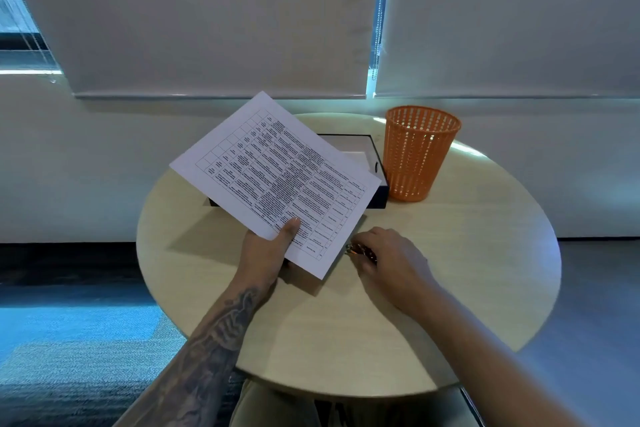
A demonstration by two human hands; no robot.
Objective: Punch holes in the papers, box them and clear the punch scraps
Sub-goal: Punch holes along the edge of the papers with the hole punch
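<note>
My left hand (265,251) pinches the near edge of a printed sheet of paper (273,180), thumb on top, holding it tilted above the round table (467,253). The sheet covers most of a shallow black box (375,163) with a white inside that lies at the back of the table. My right hand (389,258) rests on the table to the right of the sheet, fingers curled over a small reddish hole punch (360,250) that is mostly hidden beneath them.
An orange mesh waste basket (417,152) stands upright at the back right, touching the box's right side. Window blinds (214,17) and a pale wall lie behind the table. Blue carpet (69,340) covers the floor at left.
</note>
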